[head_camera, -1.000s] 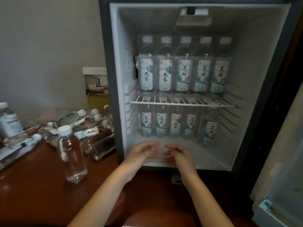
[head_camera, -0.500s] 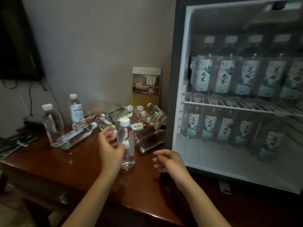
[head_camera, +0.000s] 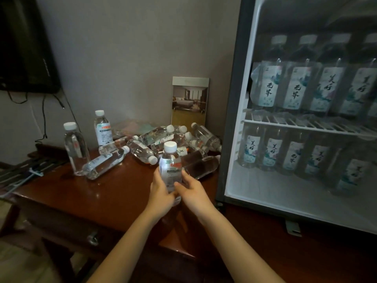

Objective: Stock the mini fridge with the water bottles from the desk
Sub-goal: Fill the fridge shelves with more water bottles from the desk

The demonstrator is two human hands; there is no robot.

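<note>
At the left of the frame we see two upright bottles [head_camera: 75, 149] on the desk [head_camera: 81, 193], with a heap of lying bottles [head_camera: 171, 137] toward the centre. In the lower middle, our left hand [head_camera: 161, 193] and right hand [head_camera: 191, 189] both wrap around one upright water bottle [head_camera: 170, 164], just in front of the heap. At the right, the mini fridge [head_camera: 230, 119] stands open, with bottles lined up on its wire shelf [head_camera: 306, 126] and floor.

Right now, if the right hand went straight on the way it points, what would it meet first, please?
The right hand grips the upright bottle, so that comes first; behind it, probably the lying bottles, though depth is unclear.
</note>
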